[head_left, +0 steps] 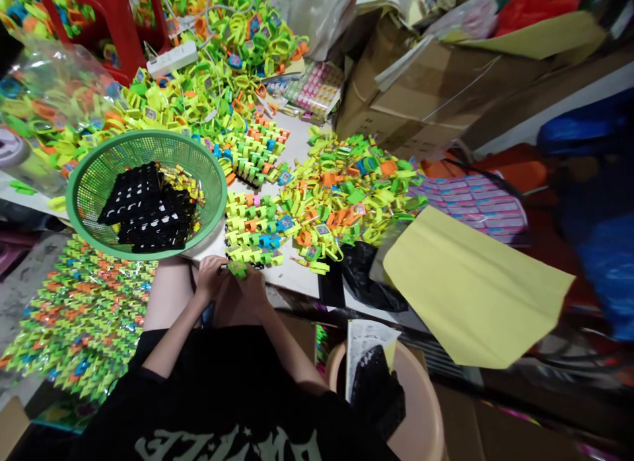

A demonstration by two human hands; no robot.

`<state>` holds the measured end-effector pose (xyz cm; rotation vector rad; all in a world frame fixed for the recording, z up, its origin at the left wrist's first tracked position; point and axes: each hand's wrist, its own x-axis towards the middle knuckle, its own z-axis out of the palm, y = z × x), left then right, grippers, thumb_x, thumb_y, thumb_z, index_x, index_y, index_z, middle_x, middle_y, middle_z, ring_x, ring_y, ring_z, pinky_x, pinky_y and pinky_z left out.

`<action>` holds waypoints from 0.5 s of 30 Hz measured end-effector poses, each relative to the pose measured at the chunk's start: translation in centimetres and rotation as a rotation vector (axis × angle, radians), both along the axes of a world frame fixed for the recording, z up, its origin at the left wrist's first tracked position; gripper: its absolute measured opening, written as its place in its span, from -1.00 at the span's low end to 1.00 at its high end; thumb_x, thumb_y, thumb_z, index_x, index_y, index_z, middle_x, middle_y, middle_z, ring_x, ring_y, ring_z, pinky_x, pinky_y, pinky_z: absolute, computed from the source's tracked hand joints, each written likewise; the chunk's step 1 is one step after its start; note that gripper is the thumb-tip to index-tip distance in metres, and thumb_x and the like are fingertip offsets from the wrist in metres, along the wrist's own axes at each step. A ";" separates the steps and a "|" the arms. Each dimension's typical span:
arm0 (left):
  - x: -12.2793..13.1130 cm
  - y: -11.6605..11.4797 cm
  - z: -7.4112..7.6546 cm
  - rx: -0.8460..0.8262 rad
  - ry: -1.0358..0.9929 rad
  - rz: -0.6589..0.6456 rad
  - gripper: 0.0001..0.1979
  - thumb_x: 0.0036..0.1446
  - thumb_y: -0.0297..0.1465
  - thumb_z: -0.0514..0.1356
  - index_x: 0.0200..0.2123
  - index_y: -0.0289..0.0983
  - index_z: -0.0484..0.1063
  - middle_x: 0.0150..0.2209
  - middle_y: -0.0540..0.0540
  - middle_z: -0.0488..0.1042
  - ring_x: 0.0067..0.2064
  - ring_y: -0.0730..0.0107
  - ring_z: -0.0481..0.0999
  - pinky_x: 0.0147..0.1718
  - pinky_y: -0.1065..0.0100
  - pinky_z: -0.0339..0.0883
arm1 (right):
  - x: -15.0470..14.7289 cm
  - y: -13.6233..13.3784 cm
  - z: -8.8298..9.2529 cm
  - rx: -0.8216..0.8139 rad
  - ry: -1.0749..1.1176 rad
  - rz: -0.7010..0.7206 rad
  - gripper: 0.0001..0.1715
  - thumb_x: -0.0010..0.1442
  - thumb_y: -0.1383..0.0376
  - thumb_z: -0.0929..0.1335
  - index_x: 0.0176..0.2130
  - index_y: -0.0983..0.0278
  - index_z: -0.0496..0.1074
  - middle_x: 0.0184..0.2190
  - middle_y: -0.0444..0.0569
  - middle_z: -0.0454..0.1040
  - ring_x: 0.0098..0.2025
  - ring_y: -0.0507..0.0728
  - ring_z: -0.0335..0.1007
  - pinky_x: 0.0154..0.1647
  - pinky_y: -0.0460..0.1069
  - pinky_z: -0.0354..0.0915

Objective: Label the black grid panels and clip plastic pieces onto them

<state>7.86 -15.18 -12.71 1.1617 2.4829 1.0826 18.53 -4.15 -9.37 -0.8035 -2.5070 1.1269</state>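
A small green plastic piece (238, 269) is held between my hands at the table's front edge. My left hand (210, 276) has its fingers closed at the piece's left side; what exactly they pinch is too small to tell. On the other side, my right hand (252, 286) is closed around the green piece, its fingers partly hidden. Just beyond my hands lies a tray of upright yellow, green, orange and blue pieces (252, 226). The green basket (220, 213) at the left holds black trays (148, 210) and small yellow-red items (185, 183).
Loose coloured pieces (347, 190) are heaped right of the tray, with a larger pile (218, 71) behind. Filled rows (84, 316) lie low at the left. A red stool (111, 25), power strip (172, 59), cardboard box (430, 84), yellow sheet (475, 289) and pink tub (421, 408) surround the table.
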 end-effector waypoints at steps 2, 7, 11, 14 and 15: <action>0.0 0.1 0.1 0.019 0.015 0.006 -0.77 0.06 -0.54 0.20 -0.23 -0.16 0.52 -0.19 -0.05 0.57 -0.07 0.20 0.45 -0.02 0.19 0.24 | -0.2 0.1 0.2 0.009 -0.028 0.012 -0.82 0.18 0.28 0.31 -0.41 0.24 0.48 -0.40 -0.02 0.52 -0.31 0.14 0.42 -0.28 -0.04 0.26; 0.1 -0.1 0.8 0.034 0.060 0.000 -0.72 0.06 -0.52 0.19 -0.15 -0.15 0.49 -0.12 -0.08 0.55 -0.04 0.16 0.44 -0.03 0.17 0.24 | -0.4 0.2 0.8 -0.035 -0.025 0.032 -0.86 0.16 0.29 0.32 -0.38 0.21 0.48 -0.34 -0.02 0.50 -0.26 0.15 0.39 -0.21 -0.02 0.29; 0.0 0.1 1.3 0.073 0.072 -0.029 -0.78 0.12 -0.45 0.18 -0.15 -0.16 0.48 -0.14 -0.08 0.56 -0.07 0.18 0.46 -0.04 0.19 0.23 | 1.6 1.2 1.0 -0.139 0.062 0.037 -0.77 0.16 0.23 0.32 -0.16 0.21 0.47 -0.20 -0.03 0.51 -0.17 0.13 0.41 -0.13 -0.01 0.32; -0.1 0.4 1.5 0.125 0.070 -0.058 -0.87 0.16 -0.41 0.16 -0.25 -0.19 0.49 -0.24 -0.07 0.57 -0.17 0.20 0.49 -0.06 0.18 0.24 | 4.2 3.5 1.5 -0.189 -0.019 -0.114 -0.67 0.20 0.17 0.28 -0.09 0.23 0.45 -0.31 -0.04 0.52 -0.29 0.13 0.44 -0.19 0.01 0.34; 0.0 0.5 1.5 0.140 0.064 -0.059 -0.88 0.16 -0.41 0.15 -0.27 -0.19 0.49 -0.27 -0.06 0.57 -0.19 0.21 0.49 -0.07 0.18 0.25 | 5.1 4.5 1.7 -0.158 -0.065 -0.196 -0.63 0.21 0.14 0.27 -0.05 0.24 0.44 -0.33 -0.04 0.52 -0.30 0.14 0.44 -0.20 0.02 0.33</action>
